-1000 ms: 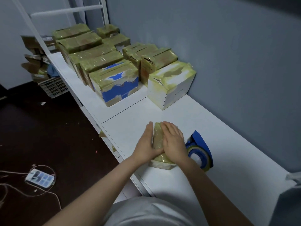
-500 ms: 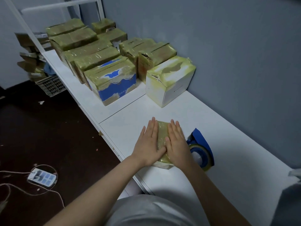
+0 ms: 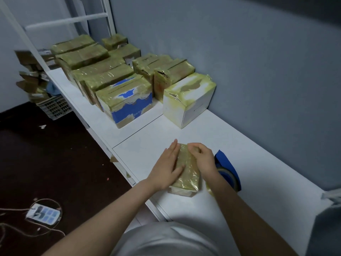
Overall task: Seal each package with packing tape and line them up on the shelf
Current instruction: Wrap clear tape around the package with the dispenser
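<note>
A small package point(image 3: 188, 175) wrapped in yellowish tape lies on the white shelf point(image 3: 258, 163) in front of me. My left hand point(image 3: 167, 166) presses flat with straight fingers against the package's left side. My right hand point(image 3: 202, 157) lies over its far right part, fingers curled onto the taped top. A blue tape dispenser point(image 3: 227, 168) with a tape roll rests on the shelf just right of the package, partly hidden by my right wrist.
Several taped packages stand in two rows further along the shelf, nearest a white box point(image 3: 190, 100) and a blue-and-white box point(image 3: 127, 103). A grey wall runs along the right. On the dark floor at left are a plastic crate point(image 3: 53, 108) and a power strip point(image 3: 43, 213).
My right hand went from lying flat on the package to curling its fingers at the far end. The left hand slid to the package's left side, uncovering more of the top.
</note>
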